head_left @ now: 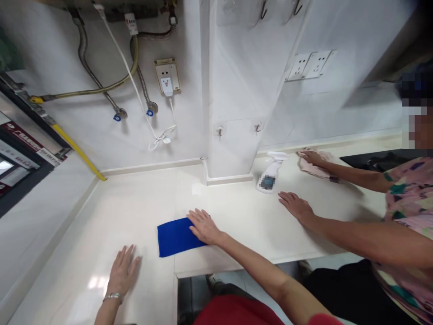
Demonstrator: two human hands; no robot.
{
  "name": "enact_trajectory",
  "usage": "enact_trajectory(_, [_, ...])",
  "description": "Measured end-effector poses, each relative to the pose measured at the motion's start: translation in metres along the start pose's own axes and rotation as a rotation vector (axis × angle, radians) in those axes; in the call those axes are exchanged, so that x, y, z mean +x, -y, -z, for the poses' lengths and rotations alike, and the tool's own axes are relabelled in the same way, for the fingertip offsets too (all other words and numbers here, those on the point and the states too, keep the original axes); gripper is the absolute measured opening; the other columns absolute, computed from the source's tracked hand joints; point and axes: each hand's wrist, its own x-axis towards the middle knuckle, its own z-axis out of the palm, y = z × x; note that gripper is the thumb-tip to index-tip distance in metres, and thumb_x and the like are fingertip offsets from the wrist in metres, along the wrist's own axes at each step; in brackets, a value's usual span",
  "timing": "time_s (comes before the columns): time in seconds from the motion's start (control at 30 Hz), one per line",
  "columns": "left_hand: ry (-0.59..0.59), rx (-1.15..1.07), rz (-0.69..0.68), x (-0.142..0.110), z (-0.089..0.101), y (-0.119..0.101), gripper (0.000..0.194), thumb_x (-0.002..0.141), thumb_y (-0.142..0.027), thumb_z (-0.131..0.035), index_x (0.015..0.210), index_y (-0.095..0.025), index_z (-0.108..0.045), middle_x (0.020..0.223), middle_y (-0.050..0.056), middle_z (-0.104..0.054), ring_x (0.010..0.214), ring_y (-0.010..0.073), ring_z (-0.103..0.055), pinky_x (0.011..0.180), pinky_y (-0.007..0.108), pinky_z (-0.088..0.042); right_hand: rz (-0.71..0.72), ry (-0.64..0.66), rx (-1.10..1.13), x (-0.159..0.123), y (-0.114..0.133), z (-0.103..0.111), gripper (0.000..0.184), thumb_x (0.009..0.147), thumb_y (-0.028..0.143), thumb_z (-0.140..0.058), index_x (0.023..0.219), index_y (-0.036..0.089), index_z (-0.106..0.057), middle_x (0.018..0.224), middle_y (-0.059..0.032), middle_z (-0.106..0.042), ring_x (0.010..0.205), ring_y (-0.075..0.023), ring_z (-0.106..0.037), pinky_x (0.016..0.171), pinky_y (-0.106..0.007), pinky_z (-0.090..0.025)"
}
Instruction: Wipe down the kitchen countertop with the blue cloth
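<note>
A folded blue cloth (177, 238) lies flat on the white countertop (142, 198). My right hand (204, 227) rests palm down on the cloth's right end, fingers stretched out and pointing toward the wall. To the left of the cloth, my left hand (122, 273) is over the counter with its fingers spread and nothing in it. A bracelet (113, 296) circles that wrist. The cloth's right edge is partly hidden under my right hand.
A white spray bottle (269, 174) stands by the pillar (233, 149). On the right, a co-worker's hand (313, 158) presses a pale pink cloth (309, 169); the co-worker's other hand (296, 205) lies on the counter. A yellow pipe (79, 151) meets the left corner.
</note>
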Motion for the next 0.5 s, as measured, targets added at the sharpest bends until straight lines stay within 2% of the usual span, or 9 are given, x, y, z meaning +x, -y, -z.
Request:
enact_trajectory(0.1, [-0.066,0.036,0.266,-0.004,-0.002,0.009,0.076,0.088,-0.061,-0.024,0.147,-0.014,-0.040,0.162,0.020,-0.023,0.151,0.0408,-0.013,0.120,0.061,-0.021,0.064,0.092,-0.037,0.021,0.029,-0.031,0.056,0.100,0.042,-0.035,0.152,0.021,-0.033,0.162,-0.0101,-0.026,0.151,-0.0301,-0.014,0.123,-0.059,-0.013])
enact_trajectory(0.2, [-0.133,0.059,0.481,-0.007,-0.005,0.018,0.077,0.087,-0.063,-0.022,0.145,-0.016,-0.043,0.159,0.023,-0.025,0.149,0.0448,-0.016,0.116,0.066,-0.022,0.046,0.167,-0.016,0.024,0.039,-0.050,0.057,0.101,0.044,-0.032,0.153,0.021,-0.032,0.163,-0.0098,-0.022,0.152,-0.0310,-0.009,0.123,-0.059,-0.010])
enact_trajectory(0.33, [-0.256,0.048,0.611,-0.007,-0.009,0.028,0.071,0.084,-0.063,-0.027,0.140,-0.024,-0.047,0.153,0.021,-0.035,0.143,0.0472,-0.026,0.103,0.072,-0.032,0.042,0.157,0.001,0.006,0.022,-0.048,0.059,0.101,0.048,-0.032,0.154,0.024,-0.028,0.164,-0.0076,-0.018,0.152,-0.0304,-0.007,0.124,-0.057,-0.010])
enact_trajectory(0.5, [-0.312,0.131,0.602,-0.008,-0.020,0.028,0.074,0.084,-0.061,-0.025,0.142,-0.020,-0.043,0.154,0.024,-0.031,0.140,0.0485,-0.028,0.103,0.071,-0.030,-0.113,0.096,-0.125,-0.044,-0.016,-0.042,0.061,0.099,0.040,-0.039,0.156,0.028,-0.021,0.164,-0.0064,-0.015,0.152,-0.0323,-0.010,0.122,-0.059,-0.016])
